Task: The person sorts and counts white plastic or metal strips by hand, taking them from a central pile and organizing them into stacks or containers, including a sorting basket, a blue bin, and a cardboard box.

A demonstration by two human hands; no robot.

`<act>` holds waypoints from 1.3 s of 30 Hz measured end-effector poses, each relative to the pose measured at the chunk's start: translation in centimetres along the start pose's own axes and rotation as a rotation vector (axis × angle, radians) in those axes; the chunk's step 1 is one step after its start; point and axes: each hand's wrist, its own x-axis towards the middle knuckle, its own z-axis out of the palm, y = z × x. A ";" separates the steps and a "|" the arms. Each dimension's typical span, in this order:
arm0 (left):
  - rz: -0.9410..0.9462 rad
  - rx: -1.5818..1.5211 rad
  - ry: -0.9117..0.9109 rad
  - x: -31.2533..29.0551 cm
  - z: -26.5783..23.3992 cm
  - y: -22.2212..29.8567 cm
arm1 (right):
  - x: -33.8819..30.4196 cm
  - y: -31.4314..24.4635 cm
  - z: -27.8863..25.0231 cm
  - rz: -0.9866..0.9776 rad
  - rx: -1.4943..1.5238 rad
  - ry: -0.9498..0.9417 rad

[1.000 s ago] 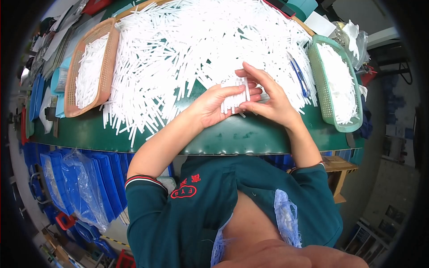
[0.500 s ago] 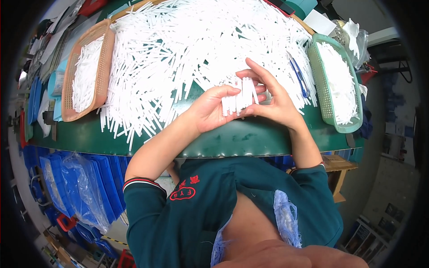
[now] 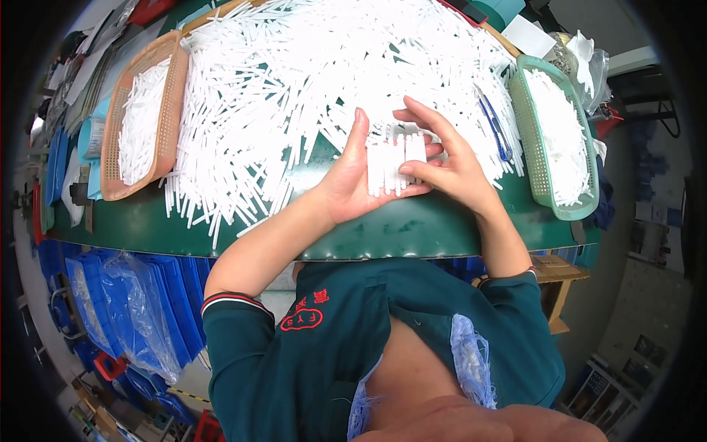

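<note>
A bundle of short white sticks (image 3: 387, 168) lies side by side across the palm of my left hand (image 3: 346, 188), whose thumb stands up away from them. My right hand (image 3: 458, 168) closes on the bundle from the right, its thumb pressed on the nearest sticks and its index finger raised clear. Some of its other fingers are partly hidden behind the bundle. Both hands are above the near part of the green table (image 3: 199, 239). A wide heap of similar white sticks (image 3: 250, 110) spreads just beyond them.
An orange perforated basket (image 3: 174, 121) of white sticks stands at the left, and a green one (image 3: 541, 166) at the right. Beside the green basket, a blue utility knife (image 3: 495, 127) lies on the heap. Blue bins (image 3: 166, 295) are below the table at the left.
My left thumb has lifted off the sticks and now points up. My right thumb has come down onto them. The sticks sit more evenly in a row.
</note>
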 end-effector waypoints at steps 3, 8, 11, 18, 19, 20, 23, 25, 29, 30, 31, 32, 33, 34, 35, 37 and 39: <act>0.005 0.029 0.020 -0.1 -0.1 -0.2 | 0.0 0.2 0.0 0.029 -0.224 -0.038; -0.020 0.032 0.036 -0.3 0.3 0.2 | -0.1 0.4 -0.4 0.078 -0.102 -0.041; -0.026 0.039 0.045 -0.3 0.2 0.1 | -0.1 0.4 -0.7 -0.001 -0.204 -0.071; -0.048 0.036 0.054 -0.5 0.3 0.0 | 0.1 0.6 -1.2 -0.148 -0.359 -0.166; -0.048 0.036 0.054 -0.5 0.4 0.0 | 0.0 0.4 -1.1 -0.148 -0.359 -0.166; -0.050 0.040 0.045 -0.6 0.4 0.1 | 0.0 0.1 -1.0 -0.117 -0.329 -0.138; -0.048 0.090 0.016 -0.4 0.1 0.1 | 0.1 0.0 -0.5 -0.141 -0.338 -0.066; -0.044 0.136 -0.003 -0.4 0.0 0.0 | 0.1 0.1 -0.4 -0.195 -0.376 -0.021; -0.003 0.198 0.034 -0.5 0.3 -0.1 | 0.1 0.2 -0.4 -0.229 -0.486 -0.005; 0.002 0.174 0.034 -0.5 0.4 -0.1 | 0.1 0.1 -0.4 -0.227 -0.489 -0.010; 0.002 0.174 0.034 -0.5 0.4 -0.1 | 0.1 0.1 -0.4 -0.228 -0.489 -0.009; 0.004 0.219 0.042 -0.5 0.4 -0.1 | 0.1 0.2 -0.4 -0.229 -0.487 -0.007; 0.007 0.263 0.050 -0.4 0.4 -0.1 | 0.0 0.2 -0.4 -0.231 -0.486 -0.006; 0.008 0.263 0.050 -0.4 0.3 -0.1 | 0.1 0.1 -0.4 -0.232 -0.486 -0.006; 0.013 0.252 0.046 -0.4 0.2 -0.3 | 0.1 0.1 -0.4 -0.224 -0.477 -0.009; 0.019 0.241 0.043 -0.4 0.0 -0.3 | 0.1 0.0 -0.4 -0.216 -0.469 -0.013; 0.026 0.279 0.020 -0.3 -0.1 -0.3 | 0.0 0.0 -0.4 -0.218 -0.468 -0.009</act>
